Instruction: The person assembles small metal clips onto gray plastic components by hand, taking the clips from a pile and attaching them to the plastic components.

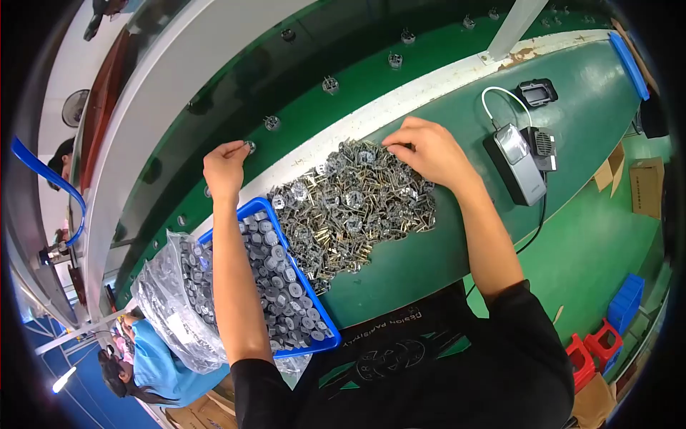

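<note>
My left hand [224, 170] is over the near edge of the green conveyor belt [314, 53], its fingertips closed on a small round part [250, 146] with a pale, shiny face. To the right, my right hand [432, 154] hovers at the far right edge of a heap of small metal-pinned parts [343, 207]. Its thumb and forefinger are pinched together; what sits between them is too small to make out. Under my left forearm stands a blue tray [330, 342] full of grey round plastic pieces [279, 279].
Several round pronged parts [330, 85] sit spaced along the belt. A clear plastic bag [168, 300] of grey pieces lies left of the tray. On the green table are a grey device with a white cable [518, 164] and a black frame [537, 93]. A person in blue [161, 361] is at lower left.
</note>
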The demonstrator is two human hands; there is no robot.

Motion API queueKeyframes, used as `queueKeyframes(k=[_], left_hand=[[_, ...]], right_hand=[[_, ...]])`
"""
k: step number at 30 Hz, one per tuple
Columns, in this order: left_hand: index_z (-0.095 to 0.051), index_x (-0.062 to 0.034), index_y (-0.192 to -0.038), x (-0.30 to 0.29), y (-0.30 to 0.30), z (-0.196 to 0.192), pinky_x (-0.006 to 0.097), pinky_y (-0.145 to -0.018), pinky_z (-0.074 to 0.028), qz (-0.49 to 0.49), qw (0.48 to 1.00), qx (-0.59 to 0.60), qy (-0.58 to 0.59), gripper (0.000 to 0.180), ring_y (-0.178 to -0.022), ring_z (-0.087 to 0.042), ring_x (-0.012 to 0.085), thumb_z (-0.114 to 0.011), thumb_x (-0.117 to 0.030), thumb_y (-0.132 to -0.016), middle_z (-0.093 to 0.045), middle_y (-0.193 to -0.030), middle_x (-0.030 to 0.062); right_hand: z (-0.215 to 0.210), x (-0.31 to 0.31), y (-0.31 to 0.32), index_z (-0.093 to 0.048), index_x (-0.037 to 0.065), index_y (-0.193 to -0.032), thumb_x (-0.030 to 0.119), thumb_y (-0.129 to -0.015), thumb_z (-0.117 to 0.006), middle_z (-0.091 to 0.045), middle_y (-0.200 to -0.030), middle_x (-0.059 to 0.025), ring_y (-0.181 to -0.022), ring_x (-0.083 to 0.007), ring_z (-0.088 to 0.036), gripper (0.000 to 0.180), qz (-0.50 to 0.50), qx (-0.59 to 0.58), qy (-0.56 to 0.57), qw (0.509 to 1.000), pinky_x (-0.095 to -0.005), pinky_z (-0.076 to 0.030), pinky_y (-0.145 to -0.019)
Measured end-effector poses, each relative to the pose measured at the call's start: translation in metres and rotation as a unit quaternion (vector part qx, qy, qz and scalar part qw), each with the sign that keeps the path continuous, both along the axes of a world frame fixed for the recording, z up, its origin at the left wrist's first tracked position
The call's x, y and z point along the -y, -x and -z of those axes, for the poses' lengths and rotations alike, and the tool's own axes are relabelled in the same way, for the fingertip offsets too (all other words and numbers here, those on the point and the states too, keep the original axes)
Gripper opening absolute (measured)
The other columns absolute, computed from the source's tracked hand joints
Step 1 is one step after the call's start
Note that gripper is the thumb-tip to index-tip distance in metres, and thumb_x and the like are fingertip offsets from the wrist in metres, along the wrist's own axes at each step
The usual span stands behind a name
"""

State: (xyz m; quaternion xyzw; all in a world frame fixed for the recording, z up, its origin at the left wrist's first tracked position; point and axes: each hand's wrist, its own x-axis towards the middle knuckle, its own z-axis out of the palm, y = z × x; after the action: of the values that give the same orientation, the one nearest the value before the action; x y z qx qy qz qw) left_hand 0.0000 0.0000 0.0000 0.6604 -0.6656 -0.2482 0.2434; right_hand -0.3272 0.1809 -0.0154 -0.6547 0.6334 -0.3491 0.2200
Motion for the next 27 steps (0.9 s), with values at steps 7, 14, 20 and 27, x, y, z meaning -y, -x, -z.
queueKeyframes(k=[7,14,20,27], left_hand=[[-0.072,-0.0003,-0.104,0.009,-0.017,-0.004,0.024,-0.068,-0.047,-0.014,0.993,-0.076,-0.086,0.023,-0.07,-0.056,0.012,-0.069,-0.007,-0.082,-0.065,-0.08,0.003],[-0.07,-0.0052,-0.114,0.022,-0.107,-0.01,0.029,-0.083,-0.047,-0.037,0.998,-0.03,0.048,0.048,-0.093,-0.059,0.0201,-0.049,0.009,-0.074,-0.064,-0.102,0.0106],[-0.069,-0.0044,-0.112,0.004,-0.09,-0.004,0.032,-0.085,-0.05,-0.029,0.991,0.111,-0.071,0.041,-0.097,-0.067,0.025,-0.069,-0.006,-0.071,-0.069,-0.105,0.0147],[-0.069,-0.0034,-0.109,-0.028,-0.049,-0.032,0.032,-0.078,-0.053,0.009,0.992,0.117,0.055,0.039,-0.091,-0.068,0.0227,-0.073,-0.007,-0.07,-0.067,-0.1,0.0134]], right_hand=[[0.0,-0.01,0.009,-0.073,0.008,-0.093,0.01,-0.082,-0.068,-0.064,-0.08,-0.0095,-0.072,-0.0313,-0.062,0.012,0.029,0.029,0.044,0.998,-0.0396,-0.05,-0.066],[-0.002,-0.006,0.01,-0.07,0.002,-0.098,0.002,-0.083,-0.068,-0.062,-0.083,-0.0074,-0.063,-0.0182,-0.056,0.015,0.084,0.07,0.028,0.994,-0.03,-0.046,-0.06],[-0.003,-0.004,0.005,-0.07,0.003,-0.101,-0.001,-0.083,-0.067,-0.058,-0.083,-0.0061,-0.065,-0.0165,-0.056,0.019,0.111,0.101,0.058,0.987,-0.0298,-0.047,-0.062],[0.002,-0.006,0.005,-0.071,0.003,-0.099,0.001,-0.081,-0.072,-0.06,-0.081,-0.004,-0.066,-0.0134,-0.057,0.019,0.104,0.119,0.053,0.986,-0.0261,-0.047,-0.061]])
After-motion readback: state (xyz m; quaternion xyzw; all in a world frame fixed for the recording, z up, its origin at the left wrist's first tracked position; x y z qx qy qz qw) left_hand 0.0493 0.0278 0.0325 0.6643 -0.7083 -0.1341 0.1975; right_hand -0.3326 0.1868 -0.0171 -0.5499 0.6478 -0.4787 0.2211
